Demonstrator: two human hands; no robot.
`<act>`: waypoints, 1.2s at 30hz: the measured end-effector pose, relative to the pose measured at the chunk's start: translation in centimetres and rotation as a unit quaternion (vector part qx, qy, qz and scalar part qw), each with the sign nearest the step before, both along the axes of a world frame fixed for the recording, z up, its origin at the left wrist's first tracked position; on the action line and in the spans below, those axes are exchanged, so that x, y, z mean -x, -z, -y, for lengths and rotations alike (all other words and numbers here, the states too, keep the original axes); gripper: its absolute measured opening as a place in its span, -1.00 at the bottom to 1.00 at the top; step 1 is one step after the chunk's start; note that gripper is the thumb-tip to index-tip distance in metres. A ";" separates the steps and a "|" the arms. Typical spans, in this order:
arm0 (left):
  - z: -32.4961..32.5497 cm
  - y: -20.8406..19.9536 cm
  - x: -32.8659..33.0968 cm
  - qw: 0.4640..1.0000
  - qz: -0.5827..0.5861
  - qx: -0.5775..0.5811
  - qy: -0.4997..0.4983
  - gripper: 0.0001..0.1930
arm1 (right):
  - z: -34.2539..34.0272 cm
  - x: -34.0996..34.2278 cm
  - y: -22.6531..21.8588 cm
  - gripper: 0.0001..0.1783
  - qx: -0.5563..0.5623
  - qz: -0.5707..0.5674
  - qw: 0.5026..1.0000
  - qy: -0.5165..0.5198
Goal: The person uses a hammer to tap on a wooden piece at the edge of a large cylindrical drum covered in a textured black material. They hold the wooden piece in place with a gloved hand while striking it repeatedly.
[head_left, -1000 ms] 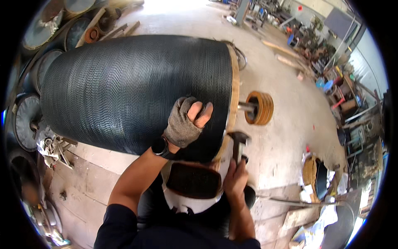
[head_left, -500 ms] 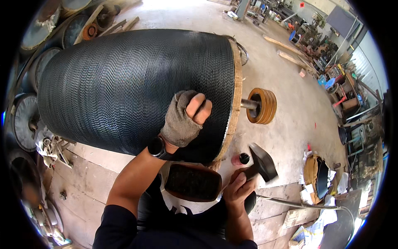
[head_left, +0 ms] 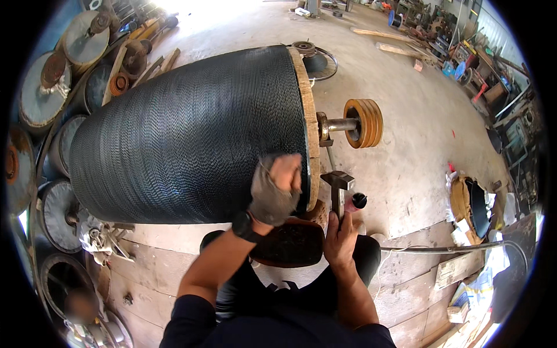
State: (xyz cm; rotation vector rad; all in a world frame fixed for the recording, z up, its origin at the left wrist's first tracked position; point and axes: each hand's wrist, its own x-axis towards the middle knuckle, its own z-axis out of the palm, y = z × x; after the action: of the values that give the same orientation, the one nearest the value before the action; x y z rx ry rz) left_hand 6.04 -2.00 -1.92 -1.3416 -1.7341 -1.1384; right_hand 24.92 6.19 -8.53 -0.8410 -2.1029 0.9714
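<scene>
A big black drum with a finely ridged surface lies on its side before me. A wooden disc forms its right end, and a shaft runs from there to a grooved yellow-brown wheel. My left hand, in a grey fingerless glove, is closed against the drum near the disc; anything in its fingers is hidden. My right hand grips a hammer by the handle, its head raised just right of the disc. A dark brown tub-like piece sits between my knees.
Beside the hammer stands a small pinkish pot with a dark top. Round-ended drums and rollers crowd the left side. A bent pipe crosses the floor at right, near a brown-rimmed round item. Wooden planks lie farther back.
My view has shifted, so the drum sits differently in it. The hammer has turned from slanting rightward to pointing upright, close to the disc. My left hand stays closed on the drum, nearer its right edge.
</scene>
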 end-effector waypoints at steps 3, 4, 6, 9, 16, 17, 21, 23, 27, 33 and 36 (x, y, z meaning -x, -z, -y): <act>-0.8 2.4 -1.7 0.998 0.039 0.034 0.020 -0.57 | -0.1 0.3 -0.5 -0.76 -0.008 -0.013 1.000 -0.019; -0.8 2.7 -1.7 0.998 0.053 0.037 0.022 -0.56 | -0.2 0.2 -0.7 -0.76 -0.029 -0.001 0.999 -0.025; -0.7 2.7 -1.6 0.996 0.078 0.045 0.025 -0.54 | -0.2 0.1 -0.8 -0.76 -0.046 0.014 0.998 -0.033; -1.0 1.5 -1.4 0.995 0.097 0.034 0.013 -0.47 | -0.2 0.0 -0.8 -0.77 -0.037 0.017 0.998 -0.037; -2.6 -0.3 -1.8 0.993 0.095 0.064 -0.037 -0.32 | -0.6 0.7 -2.6 -0.81 -0.047 -0.013 0.998 -0.045; -3.0 -0.3 -1.9 0.992 0.090 0.070 -0.053 -0.30 | -0.6 0.8 -2.9 -0.82 -0.038 -0.016 0.998 -0.047; -3.4 -0.2 -1.9 0.991 0.083 0.077 -0.069 -0.24 | -0.6 1.0 -2.8 -0.78 -0.091 -0.002 0.995 -0.043; -3.5 -0.3 -1.9 0.991 0.089 0.081 -0.061 -0.23 | -1.1 1.4 -2.2 -0.73 -0.115 0.080 0.989 -0.045; -4.1 0.5 -1.4 0.993 0.060 0.066 -0.079 -0.22 | -1.0 1.3 -2.3 -0.77 -0.139 -0.062 0.988 -0.029; -2.2 -1.5 -3.1 0.981 0.150 0.101 -0.073 -0.22 | -1.0 1.1 -2.4 -0.59 -0.128 -0.061 0.988 -0.062; 0.5 0.8 -5.1 0.992 0.079 0.095 0.005 -0.27 | -1.7 0.1 0.4 -0.60 -0.189 -0.192 0.962 -0.054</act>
State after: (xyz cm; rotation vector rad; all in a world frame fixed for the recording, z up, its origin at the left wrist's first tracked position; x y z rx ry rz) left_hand 11.17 -2.54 -2.73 -1.4049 -1.9950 -1.1332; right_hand 24.82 7.93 -8.92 -0.3171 -1.9181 0.6843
